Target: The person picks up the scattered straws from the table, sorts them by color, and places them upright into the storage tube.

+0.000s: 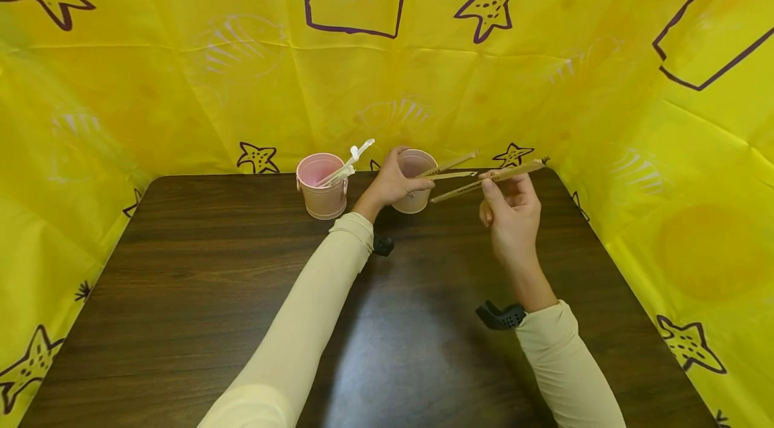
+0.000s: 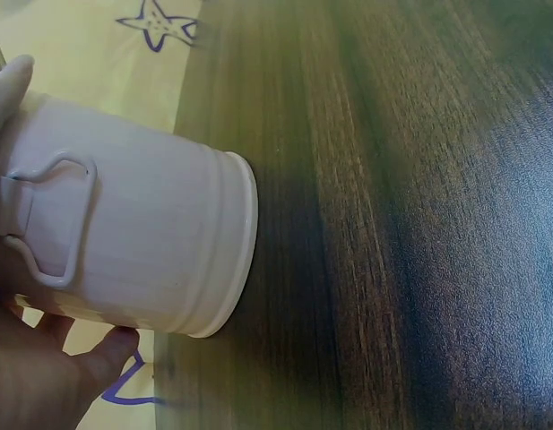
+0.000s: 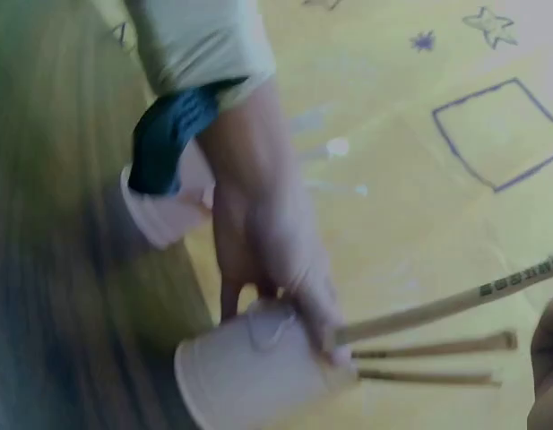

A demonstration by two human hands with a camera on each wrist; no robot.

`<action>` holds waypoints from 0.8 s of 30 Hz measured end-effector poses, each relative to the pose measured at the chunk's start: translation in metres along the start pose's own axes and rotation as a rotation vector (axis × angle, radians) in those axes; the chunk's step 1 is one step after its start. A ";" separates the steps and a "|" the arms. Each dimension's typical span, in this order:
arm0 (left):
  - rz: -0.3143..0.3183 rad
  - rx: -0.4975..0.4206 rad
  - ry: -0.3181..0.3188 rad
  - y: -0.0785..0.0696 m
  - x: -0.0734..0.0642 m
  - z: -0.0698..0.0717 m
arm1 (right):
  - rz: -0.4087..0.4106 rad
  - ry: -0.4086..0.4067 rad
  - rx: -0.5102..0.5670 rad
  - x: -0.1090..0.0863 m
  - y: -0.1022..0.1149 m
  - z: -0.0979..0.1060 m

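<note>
My left hand [image 1: 392,184] grips a small pale pink bucket [image 1: 416,203], thumb and fingers around its sides near the rim. The bucket stands on the table; its wire handle [image 2: 83,215] hangs against the side. Two slim brown paper-wrapped sticks [image 1: 456,162] lean out of its mouth to the right. My right hand [image 1: 512,216] pinches another brown paper-wrapped stick [image 1: 456,192] between thumb and fingers, right of the bucket and apart from it. Dark printing shows on the held stick [image 3: 437,310] in the right wrist view. What is inside each wrapper is hidden.
A second pink bucket [image 1: 325,202] stands to the left, with white paper-wrapped sticks [image 1: 347,169] leaning out of it. Both buckets are near the back edge of the dark wooden table [image 1: 211,293]. A yellow patterned sheet [image 1: 338,92] hangs behind and at both sides.
</note>
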State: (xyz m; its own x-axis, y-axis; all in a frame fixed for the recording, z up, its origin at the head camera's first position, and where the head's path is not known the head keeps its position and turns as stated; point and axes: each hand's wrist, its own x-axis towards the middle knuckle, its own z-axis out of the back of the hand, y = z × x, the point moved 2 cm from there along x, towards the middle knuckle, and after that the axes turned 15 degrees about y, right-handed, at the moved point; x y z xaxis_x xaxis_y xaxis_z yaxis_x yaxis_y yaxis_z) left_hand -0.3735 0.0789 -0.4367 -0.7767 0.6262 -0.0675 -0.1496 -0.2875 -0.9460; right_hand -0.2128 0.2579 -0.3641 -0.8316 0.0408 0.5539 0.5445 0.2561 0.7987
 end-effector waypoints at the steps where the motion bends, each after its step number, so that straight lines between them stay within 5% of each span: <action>1: -0.001 0.003 0.000 0.000 0.000 0.000 | 0.021 -0.011 0.042 0.003 0.001 -0.001; 7: -0.017 -0.014 0.009 -0.001 -0.001 0.001 | 0.085 -0.072 0.128 0.020 0.000 -0.009; 24: -0.080 -0.104 0.030 -0.005 -0.004 -0.003 | -0.134 -0.148 -0.278 0.037 -0.058 -0.016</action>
State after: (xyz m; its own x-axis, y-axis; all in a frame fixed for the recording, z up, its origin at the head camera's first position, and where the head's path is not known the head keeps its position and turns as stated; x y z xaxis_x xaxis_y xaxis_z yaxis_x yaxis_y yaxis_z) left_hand -0.3679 0.0796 -0.4324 -0.7459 0.6660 0.0012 -0.1447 -0.1603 -0.9764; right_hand -0.2732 0.2287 -0.3864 -0.8937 0.1696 0.4154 0.4210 -0.0034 0.9071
